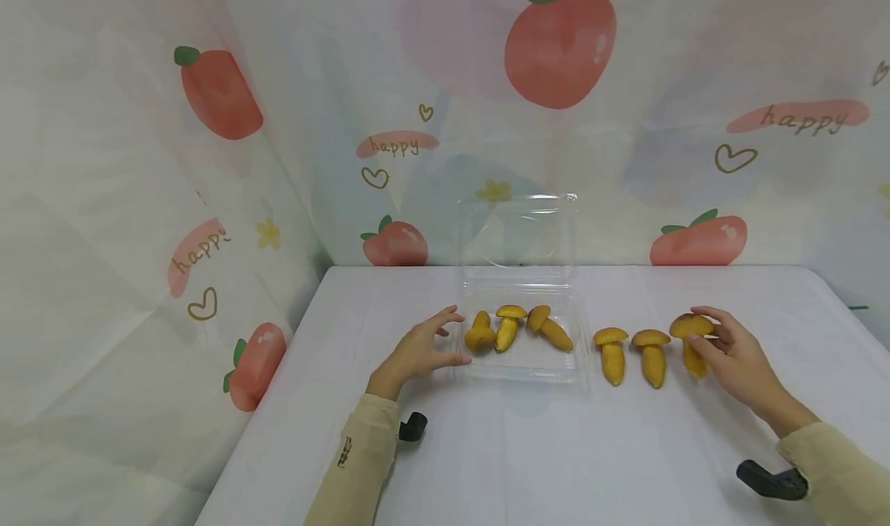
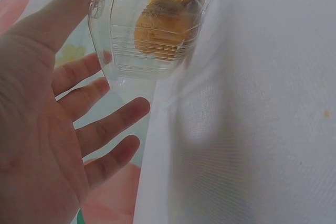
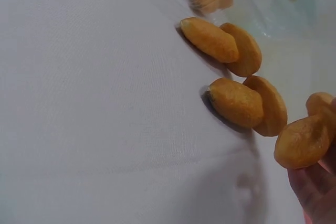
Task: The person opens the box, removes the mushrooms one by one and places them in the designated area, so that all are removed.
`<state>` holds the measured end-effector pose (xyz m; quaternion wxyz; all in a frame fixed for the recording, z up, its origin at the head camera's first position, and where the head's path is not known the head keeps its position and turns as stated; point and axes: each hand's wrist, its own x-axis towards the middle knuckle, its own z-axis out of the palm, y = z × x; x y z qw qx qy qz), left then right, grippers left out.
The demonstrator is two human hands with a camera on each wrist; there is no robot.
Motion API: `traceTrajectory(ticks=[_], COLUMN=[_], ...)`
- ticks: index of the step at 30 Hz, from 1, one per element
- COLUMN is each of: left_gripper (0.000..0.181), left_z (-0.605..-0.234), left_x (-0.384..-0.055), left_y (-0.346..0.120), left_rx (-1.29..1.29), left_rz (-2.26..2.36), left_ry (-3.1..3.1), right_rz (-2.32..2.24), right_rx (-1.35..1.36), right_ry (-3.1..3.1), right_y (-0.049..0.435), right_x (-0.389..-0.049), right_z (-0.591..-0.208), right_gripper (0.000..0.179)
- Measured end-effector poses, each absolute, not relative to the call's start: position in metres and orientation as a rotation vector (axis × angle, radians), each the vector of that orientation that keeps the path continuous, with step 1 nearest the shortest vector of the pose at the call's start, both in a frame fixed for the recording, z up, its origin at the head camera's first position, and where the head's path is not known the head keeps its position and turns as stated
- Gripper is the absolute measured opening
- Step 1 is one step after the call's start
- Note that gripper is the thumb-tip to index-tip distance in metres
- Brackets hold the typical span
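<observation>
Mushroom (image 1: pixel 688 326) right of two more mushrooms (image 1: pixel 653 362) is being pinched by the right hand (image 1: pixel 741 361), ideally lightly but steadily, while the left hand (image 1: pixel 419 348), spread wide, is hovering at the left edge of the clear box (image 1: pixel 521 374).

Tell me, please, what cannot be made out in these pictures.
Head view: part of the held mushroom, hidden behind the right hand.
Head view: dark print on the left sleeve, too small to read.
Left wrist view: thumb tip of the left hand, cut off by the top edge.
Right wrist view: most of the right hand, beyond the right edge.
</observation>
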<state>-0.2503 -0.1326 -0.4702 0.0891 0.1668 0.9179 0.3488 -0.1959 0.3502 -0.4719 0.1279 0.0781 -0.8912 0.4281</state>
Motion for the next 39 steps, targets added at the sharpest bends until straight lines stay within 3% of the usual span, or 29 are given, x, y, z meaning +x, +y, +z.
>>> traceTrajectory(ticks=[39], left_gripper=[0.077], left_z=[-0.467], left_x=[-0.248], left_y=[-0.13], left_rx=[0.461], left_rz=[0.981], left_ry=[2.75], right_rz=[1.209], right_rx=[0.123], right_ry=[-2.84], right_y=[0.376], right_x=[-0.203], right_z=[-0.496], right_gripper=[0.052])
